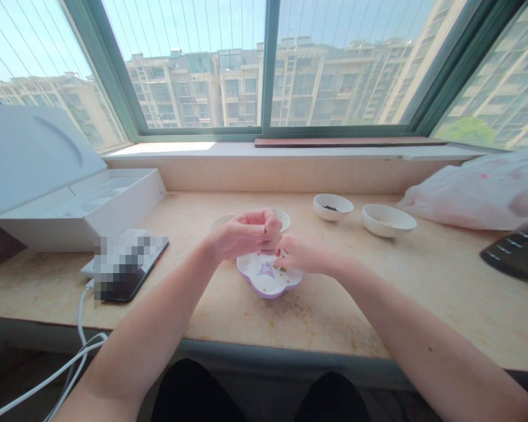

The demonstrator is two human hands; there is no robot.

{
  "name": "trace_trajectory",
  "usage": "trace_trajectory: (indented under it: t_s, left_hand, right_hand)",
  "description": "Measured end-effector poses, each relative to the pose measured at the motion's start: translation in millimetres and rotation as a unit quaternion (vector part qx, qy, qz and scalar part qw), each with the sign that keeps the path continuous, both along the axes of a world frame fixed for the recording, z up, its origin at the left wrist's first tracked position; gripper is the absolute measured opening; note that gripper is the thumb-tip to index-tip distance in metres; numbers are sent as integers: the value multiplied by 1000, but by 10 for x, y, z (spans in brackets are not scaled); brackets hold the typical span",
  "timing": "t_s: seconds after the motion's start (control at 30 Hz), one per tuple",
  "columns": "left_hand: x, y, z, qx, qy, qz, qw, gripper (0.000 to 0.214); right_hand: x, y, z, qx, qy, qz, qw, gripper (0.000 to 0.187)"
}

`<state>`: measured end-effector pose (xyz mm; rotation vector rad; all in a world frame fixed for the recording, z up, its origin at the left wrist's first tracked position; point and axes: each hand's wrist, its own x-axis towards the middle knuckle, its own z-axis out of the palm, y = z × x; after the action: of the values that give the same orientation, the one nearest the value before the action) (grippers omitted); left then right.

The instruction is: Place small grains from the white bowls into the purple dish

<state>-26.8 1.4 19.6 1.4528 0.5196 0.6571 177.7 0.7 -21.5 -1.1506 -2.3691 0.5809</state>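
My left hand (246,233) and my right hand (305,252) meet over a small lobed white dish with a purple cartoon figure (268,275). A few small dark bits lie in the dish. The left fingers are curled and pinched around something tiny and dark that I cannot make out. My right hand is also closed, its fingertips pressed against the left hand; what it holds is hidden. Behind my hands stand two white bowls, one (222,223) on the left and one (284,218) on the right, both partly hidden.
Two more white bowls (333,206) (388,220) stand at the back right, the nearer one holding dark bits. A white plastic bag (479,190) and a dark object (517,253) lie far right. An open white box (74,205), a phone (127,266) and white cables (81,346) sit left.
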Motion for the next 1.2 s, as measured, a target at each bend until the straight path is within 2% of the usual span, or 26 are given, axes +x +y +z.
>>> trace_trajectory:
  t_s: [0.1,0.27,0.37,0.47,0.53,0.63,0.73,0.83,0.93,1.03,1.2]
  left_hand:
    - [-27,3,12,0,37,42,998,43]
    - [-27,-25,30,20,26,54,998,43]
    - [22,-7,36,70,0,78,994,36]
    - [85,80,-1,153,14,168,974,29]
    - [113,160,-57,238,80,255,934,22]
    - [129,274,-151,368,236,330,837,16]
    - [133,357,-212,444,351,314,762,22]
    - [128,406,-236,469,407,291,728,24]
    - [104,427,-246,452,414,299,732,27]
    - [73,430,-255,436,401,308,744,28]
    - [40,381,-237,446,390,257,763,25]
  right_hand:
    - [-6,-8,11,3,-84,43,996,13]
    - [-24,-19,14,-15,-109,35,993,17]
    - [-25,-17,2,-38,-96,28,994,13]
    - [-22,-22,-7,-45,-95,30,994,12]
    - [-20,-25,-20,-42,-100,33,994,14]
    - [-22,-20,-61,-31,-93,42,994,19]
    - [-27,-3,-100,-19,-73,48,996,23]
    - [-35,8,-91,1,-44,44,998,24]
    - [-43,6,-36,24,-8,28,999,25]
    - [-46,2,17,9,17,4,1000,21]
    - [-58,14,61,-30,79,-15,996,14]
